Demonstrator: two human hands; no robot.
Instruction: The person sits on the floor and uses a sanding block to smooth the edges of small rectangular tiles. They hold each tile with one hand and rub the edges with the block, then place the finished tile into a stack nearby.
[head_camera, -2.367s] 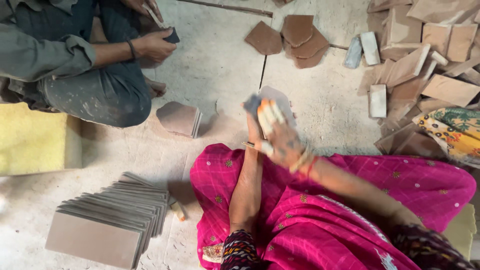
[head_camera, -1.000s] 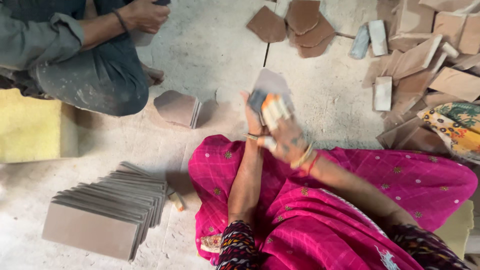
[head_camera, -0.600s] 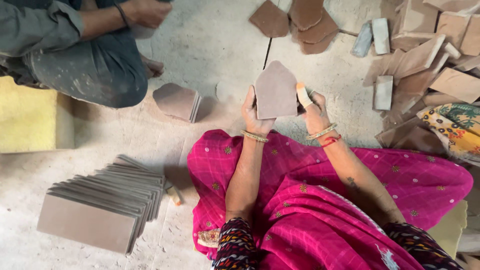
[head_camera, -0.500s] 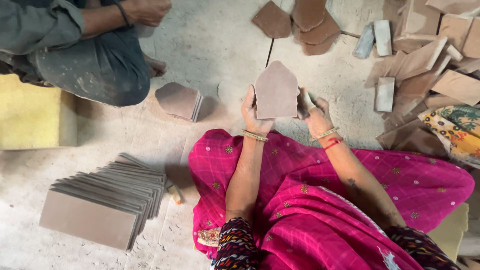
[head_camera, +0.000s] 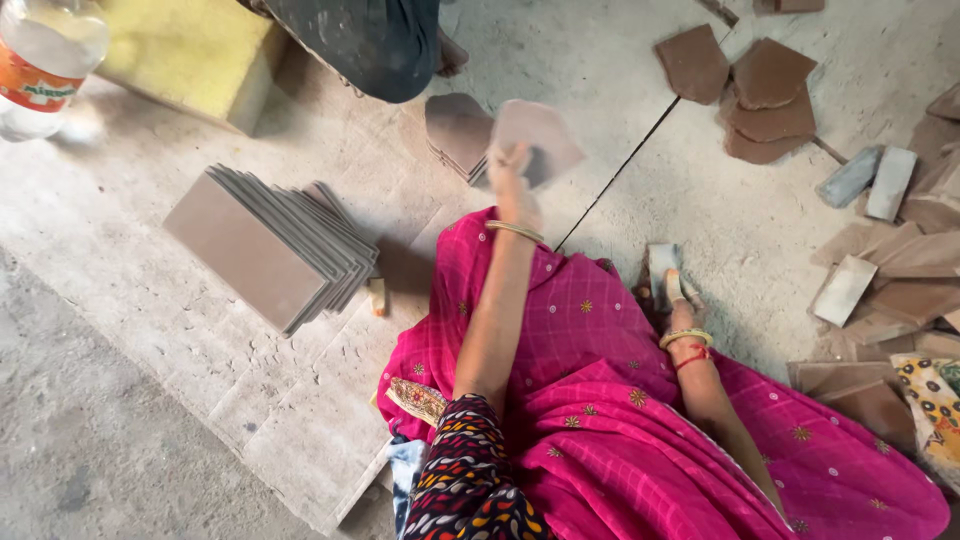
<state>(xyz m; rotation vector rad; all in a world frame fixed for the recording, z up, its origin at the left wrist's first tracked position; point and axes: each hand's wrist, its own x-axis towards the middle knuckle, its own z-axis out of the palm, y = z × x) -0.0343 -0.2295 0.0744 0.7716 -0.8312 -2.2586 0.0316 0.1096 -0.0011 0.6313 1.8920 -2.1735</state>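
My left hand (head_camera: 513, 186) reaches forward and grips a brown house-shaped tile (head_camera: 540, 138), held just over a small stack of similar shaped tiles (head_camera: 455, 130) on the floor. My right hand (head_camera: 672, 296) rests low by my pink-draped knee, closed around a small pale block (head_camera: 660, 268). A pink garment (head_camera: 620, 420) covers my lap.
A fanned stack of rectangular brown tiles (head_camera: 268, 245) lies to the left. Cut tile shapes (head_camera: 745, 75) lie ahead, offcut pieces (head_camera: 880, 265) pile at the right. Another person's dark trouser leg (head_camera: 375, 40), a yellow block (head_camera: 190, 50) and a plastic bottle (head_camera: 40, 60) are at the top left.
The tile was held up in both hands; now my left hand alone has carried it forward and left toward the small stack. My right hand has dropped to my knee with the block.
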